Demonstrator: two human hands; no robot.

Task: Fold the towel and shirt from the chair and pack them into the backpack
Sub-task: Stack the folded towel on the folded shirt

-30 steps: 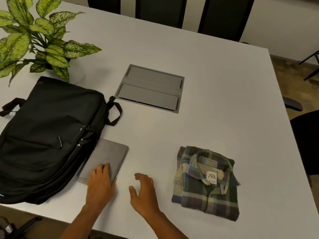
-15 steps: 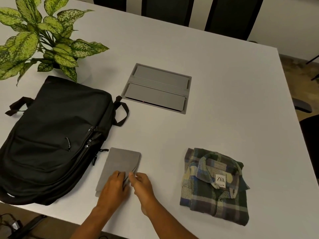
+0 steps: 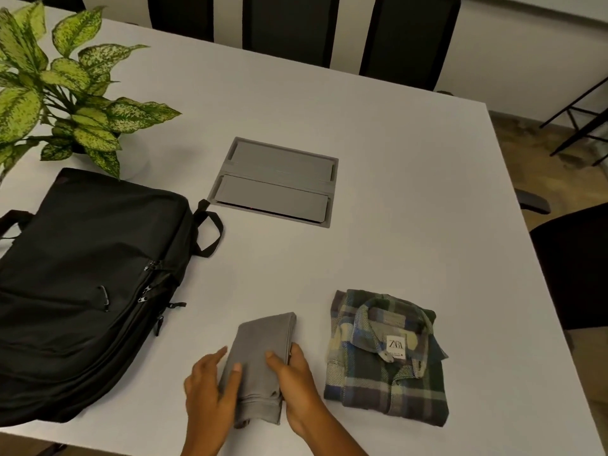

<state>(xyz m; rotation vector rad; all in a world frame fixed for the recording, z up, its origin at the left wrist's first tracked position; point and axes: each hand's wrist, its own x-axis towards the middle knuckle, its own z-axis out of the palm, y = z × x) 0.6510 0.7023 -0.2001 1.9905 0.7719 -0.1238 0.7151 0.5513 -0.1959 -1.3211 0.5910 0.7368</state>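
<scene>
A grey towel [image 3: 263,350], folded into a narrow strip, lies near the front edge of the white table [image 3: 394,192]. My left hand [image 3: 210,393] holds its left side with the thumb on top. My right hand [image 3: 296,386] grips its right edge, thumb over the cloth and fingers under it. A folded plaid shirt [image 3: 385,357] with a white neck label lies flat just to the right. The black backpack [image 3: 82,274] lies on its back at the left, its zips showing, and looks closed.
A potted plant [image 3: 65,93] stands at the back left behind the backpack. A grey cable hatch [image 3: 276,182] is set into the table's middle. Black chairs [image 3: 289,24] line the far edge, and another chair [image 3: 575,264] stands at the right.
The towel has moved right, away from the backpack, and been folded narrower. My right hand went from hovering over the table to gripping the towel's right edge.
</scene>
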